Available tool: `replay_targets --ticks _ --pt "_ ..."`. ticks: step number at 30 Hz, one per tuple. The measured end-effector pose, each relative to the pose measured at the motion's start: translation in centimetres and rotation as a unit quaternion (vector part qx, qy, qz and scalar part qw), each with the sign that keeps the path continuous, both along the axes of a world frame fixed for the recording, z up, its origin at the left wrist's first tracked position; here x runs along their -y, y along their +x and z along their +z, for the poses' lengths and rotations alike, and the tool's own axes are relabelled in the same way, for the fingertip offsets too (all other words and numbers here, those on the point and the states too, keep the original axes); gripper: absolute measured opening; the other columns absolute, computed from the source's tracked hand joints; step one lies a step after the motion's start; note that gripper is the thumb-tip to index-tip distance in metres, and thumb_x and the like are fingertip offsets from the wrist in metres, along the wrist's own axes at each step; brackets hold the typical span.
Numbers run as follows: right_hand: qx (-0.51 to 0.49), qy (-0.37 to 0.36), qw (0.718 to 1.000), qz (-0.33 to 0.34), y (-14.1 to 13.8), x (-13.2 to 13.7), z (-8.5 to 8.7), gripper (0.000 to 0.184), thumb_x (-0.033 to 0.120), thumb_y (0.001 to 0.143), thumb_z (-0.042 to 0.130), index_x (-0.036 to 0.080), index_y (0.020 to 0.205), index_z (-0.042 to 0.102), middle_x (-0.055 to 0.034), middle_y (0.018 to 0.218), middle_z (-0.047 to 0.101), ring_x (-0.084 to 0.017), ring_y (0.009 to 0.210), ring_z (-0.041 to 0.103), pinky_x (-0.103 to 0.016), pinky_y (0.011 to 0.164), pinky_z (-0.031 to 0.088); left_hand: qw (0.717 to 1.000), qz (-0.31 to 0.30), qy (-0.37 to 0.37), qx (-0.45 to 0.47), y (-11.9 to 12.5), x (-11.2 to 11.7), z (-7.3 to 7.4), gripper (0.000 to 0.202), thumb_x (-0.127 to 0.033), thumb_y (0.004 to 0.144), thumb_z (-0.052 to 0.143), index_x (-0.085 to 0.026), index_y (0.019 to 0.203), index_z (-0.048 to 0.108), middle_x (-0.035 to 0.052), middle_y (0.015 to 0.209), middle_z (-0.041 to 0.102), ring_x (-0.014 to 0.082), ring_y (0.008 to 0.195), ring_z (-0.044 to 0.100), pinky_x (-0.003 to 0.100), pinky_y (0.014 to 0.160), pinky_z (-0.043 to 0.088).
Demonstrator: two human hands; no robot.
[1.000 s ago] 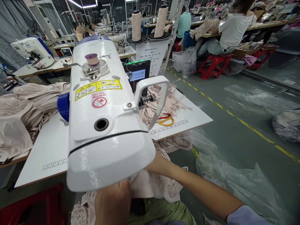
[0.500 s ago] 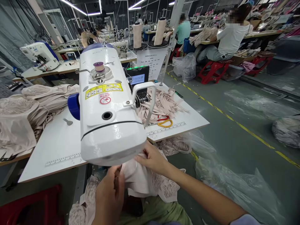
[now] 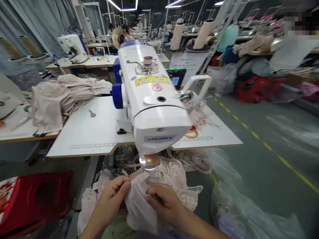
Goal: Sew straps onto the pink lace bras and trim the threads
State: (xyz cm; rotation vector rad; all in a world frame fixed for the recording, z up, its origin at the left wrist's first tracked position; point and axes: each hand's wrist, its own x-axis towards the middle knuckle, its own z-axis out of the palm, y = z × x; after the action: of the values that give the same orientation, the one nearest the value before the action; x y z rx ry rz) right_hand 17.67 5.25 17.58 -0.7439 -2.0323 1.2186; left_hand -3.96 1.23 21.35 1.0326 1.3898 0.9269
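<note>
Both my hands pinch a pale pink fabric piece (image 3: 139,205) with lace edging, low in the view just in front of the white sewing machine (image 3: 152,96). My left hand (image 3: 112,199) grips its left edge with closed fingers. My right hand (image 3: 164,202) is closed on its right side. More lace fabric (image 3: 174,172) hangs under the machine head down to my lap.
The white sewing table (image 3: 89,132) carries a stack of pink fabric (image 3: 62,96) at left and scissors with an orange handle (image 3: 191,132) at right. A red stool (image 3: 35,196) stands at lower left. Clear plastic bags (image 3: 236,199) lie on the floor at right. Other workers sit at benches behind.
My view has pulled back and swung right, so the machine's front now shows. Both hands have come down out from under the machine head and hold the fabric closer to me.
</note>
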Motion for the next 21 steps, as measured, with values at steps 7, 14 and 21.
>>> replay_targets --ticks 7,14,21 --pt "-0.144 -0.268 0.950 0.074 -8.5 -2.0 -0.3 0.066 0.064 0.080 0.071 0.020 0.128 0.061 -0.0122 0.123 0.064 -0.027 0.112 0.061 -0.041 0.101 0.048 0.995 0.083 -0.045 0.009 -4.0 3.0 0.7 0.034 -0.050 0.094 0.058 -0.017 0.096 0.070 0.0011 0.078 0.064 0.0141 0.070 0.052 0.024 0.064 0.040" --pt "-0.234 -0.377 0.887 -0.126 -9.0 -0.5 -3.7 0.032 0.048 0.083 0.073 0.021 0.095 0.062 -0.0018 0.086 0.064 -0.018 0.078 0.062 -0.032 0.078 0.055 0.953 0.151 0.054 -0.255 -3.4 1.7 -3.2 0.030 -0.046 0.087 0.061 -0.017 0.095 0.067 0.0087 0.094 0.066 0.0240 0.091 0.057 0.034 0.080 0.046" --pt "-0.044 0.003 0.995 -0.094 -5.9 1.4 -7.5 0.011 0.027 0.093 0.056 0.023 0.090 0.066 -0.0071 0.096 0.066 -0.024 0.094 0.062 -0.039 0.084 0.052 0.987 0.087 0.019 -0.133 0.8 1.3 -7.4 0.041 -0.049 0.094 0.050 -0.016 0.081 0.068 0.0025 0.070 0.065 0.0177 0.068 0.061 0.027 0.063 0.049"
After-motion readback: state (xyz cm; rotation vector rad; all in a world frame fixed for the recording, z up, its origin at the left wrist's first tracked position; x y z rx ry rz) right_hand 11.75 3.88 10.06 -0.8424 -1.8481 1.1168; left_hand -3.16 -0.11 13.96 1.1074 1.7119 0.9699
